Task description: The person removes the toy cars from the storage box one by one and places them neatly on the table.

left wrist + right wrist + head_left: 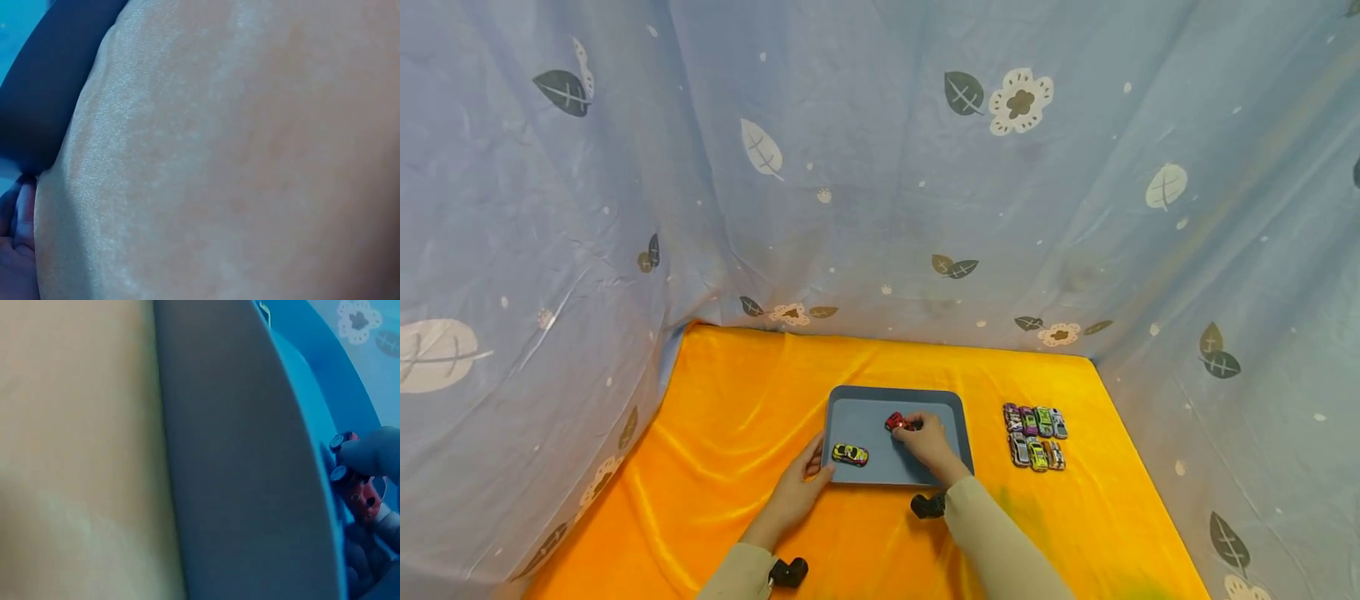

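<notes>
Flat grey-blue rectangular plastic tray (958,417) sits mid-table on the orange velvety cloth (737,400). Right hand (928,442) reaches in from 5 o'clock, fingers curled, pinching a small red toy car (895,422) at the tray's 12 o'clock side, just inside the far rim. The right wrist view shows a fingertip (369,453) over the car's black wheels.

Left hand (801,483) rests at the tray's 8 o'clock corner, thumb on the rim, fingers along the outer edge; whether they grip is not clear. The left wrist view shows only close skin.

Yellow-green toy car (850,454) lies on the tray at 8 o'clock, well apart from the red one, bare tray floor between them.

Two rows of small painted toy cars (1035,435) stand at 3 o'clock, off the tray, with a strip of open cloth between. Blue leaf-print fabric (880,167) walls the table on three sides.
</notes>
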Tool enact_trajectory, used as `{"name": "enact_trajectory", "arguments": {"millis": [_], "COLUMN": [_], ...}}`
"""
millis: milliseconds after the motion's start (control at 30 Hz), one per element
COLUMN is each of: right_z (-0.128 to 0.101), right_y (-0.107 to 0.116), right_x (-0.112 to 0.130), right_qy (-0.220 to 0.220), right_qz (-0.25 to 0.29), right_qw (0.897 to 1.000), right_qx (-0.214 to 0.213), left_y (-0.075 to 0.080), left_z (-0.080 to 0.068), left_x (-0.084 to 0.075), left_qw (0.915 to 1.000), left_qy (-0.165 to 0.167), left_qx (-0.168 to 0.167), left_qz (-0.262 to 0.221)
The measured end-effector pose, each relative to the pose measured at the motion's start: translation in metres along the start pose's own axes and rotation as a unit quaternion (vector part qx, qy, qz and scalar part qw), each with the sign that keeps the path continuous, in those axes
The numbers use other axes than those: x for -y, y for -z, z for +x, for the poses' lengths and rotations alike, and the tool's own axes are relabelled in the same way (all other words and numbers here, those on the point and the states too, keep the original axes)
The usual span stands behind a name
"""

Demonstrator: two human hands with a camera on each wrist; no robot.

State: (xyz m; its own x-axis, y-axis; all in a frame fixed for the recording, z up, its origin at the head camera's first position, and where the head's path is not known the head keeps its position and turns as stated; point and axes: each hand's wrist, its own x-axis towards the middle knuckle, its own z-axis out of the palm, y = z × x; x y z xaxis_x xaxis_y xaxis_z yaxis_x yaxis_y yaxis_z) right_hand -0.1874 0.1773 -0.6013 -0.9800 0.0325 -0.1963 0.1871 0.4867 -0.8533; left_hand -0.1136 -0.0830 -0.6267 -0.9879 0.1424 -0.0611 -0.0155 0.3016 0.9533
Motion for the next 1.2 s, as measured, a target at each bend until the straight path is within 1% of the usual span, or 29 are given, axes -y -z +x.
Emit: {"name": "enact_trajectory", "arguments": {"millis": [100, 200, 367, 500, 767, 867, 933, 967, 1100, 1167, 1200], "right_z": [-0.003, -0.009, -0.017, -0.022, -0.029, -0.032, -0.036, -0.037, -0.04, -0.04, -0.04], "right_y": [0.009, 0.02, 0.035, 0.046, 0.066, 0.077, 0.087, 0.092, 0.11, 0.118, 0.122], "right_x": [0.004, 0.011, 0.02, 0.019, 0.011, 0.002, -0.003, -0.007, -0.022, -0.029, -0.033], "right_qy": [0.039, 0.071, 0.123, 0.152, 0.182, 0.188, 0.181, 0.177, 0.168, 0.169, 0.172], "right_qz": [-0.007, -0.024, -0.066, -0.087, -0.098, -0.107, -0.104, -0.105, -0.109, -0.112, -0.109], "right_qw": [0.999, 0.997, 0.99, 0.984, 0.977, 0.973, 0.974, 0.974, 0.97, 0.967, 0.966], "right_qx": [0.021, 0.028, -0.001, -0.027, -0.055, -0.076, -0.089, -0.097, -0.135, -0.153, -0.158], "left_y": [-0.001, 0.0, 0.007, 0.007, 0.006, 0.004, 0.001, 0.0, -0.003, -0.002, -0.003], "left_z": [-0.002, -0.006, -0.014, -0.016, -0.015, -0.013, -0.01, -0.009, -0.004, -0.003, -0.001], "left_x": [-0.003, -0.015, -0.036, -0.041, -0.038, -0.034, -0.023, -0.022, -0.003, -0.003, 0.002], "left_qw": [1.0, 0.9999, 0.9998, 0.9998, 0.9995, 0.9994, 0.9995, 0.9996, 0.9999, 0.9999, 0.9999], "left_qy": [-0.005, -0.009, -0.012, -0.014, -0.018, -0.018, -0.02, -0.017, -0.014, -0.01, -0.011], "left_qx": [-0.001, 0.003, 0.011, 0.013, 0.017, 0.019, 0.014, 0.011, 0.001, -0.001, -0.002], "left_qz": [-0.004, -0.012, -0.009, -0.011, -0.017, -0.024, -0.017, -0.017, -0.001, -0.004, -0.001]}}
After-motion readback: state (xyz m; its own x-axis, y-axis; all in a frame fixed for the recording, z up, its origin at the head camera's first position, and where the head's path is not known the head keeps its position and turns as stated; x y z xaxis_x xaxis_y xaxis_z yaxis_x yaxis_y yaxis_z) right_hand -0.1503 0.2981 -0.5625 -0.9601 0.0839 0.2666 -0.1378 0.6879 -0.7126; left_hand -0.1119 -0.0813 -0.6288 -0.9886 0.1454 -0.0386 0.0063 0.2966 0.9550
